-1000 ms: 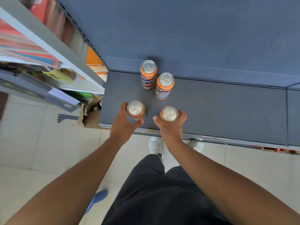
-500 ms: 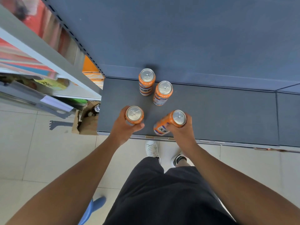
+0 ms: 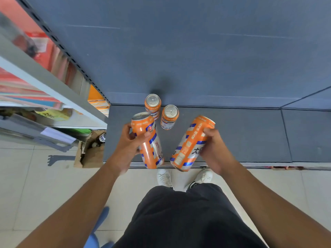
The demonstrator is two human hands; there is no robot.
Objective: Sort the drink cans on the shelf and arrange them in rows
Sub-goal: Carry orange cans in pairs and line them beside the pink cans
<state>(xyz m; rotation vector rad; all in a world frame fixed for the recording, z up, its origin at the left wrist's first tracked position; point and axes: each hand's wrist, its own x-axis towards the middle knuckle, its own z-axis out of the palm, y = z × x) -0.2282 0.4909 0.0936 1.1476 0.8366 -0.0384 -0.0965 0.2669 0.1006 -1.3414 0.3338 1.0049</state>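
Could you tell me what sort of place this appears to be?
Probably a shop or its stockroom: a low dark display shelf carrying identical orange drink cans, a grey rack of packaged goods to the left, and an opened cardboard box on the tiled floor.

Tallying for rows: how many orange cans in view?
4: left can in left hand, right can in right hand, rear can and middle can upright on shelf. Box contents unclear.

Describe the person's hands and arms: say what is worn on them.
The left hand and right hand are bare: no gloves, rings or watch show. The left forearm and right forearm are uncovered too, with no sleeve in view.
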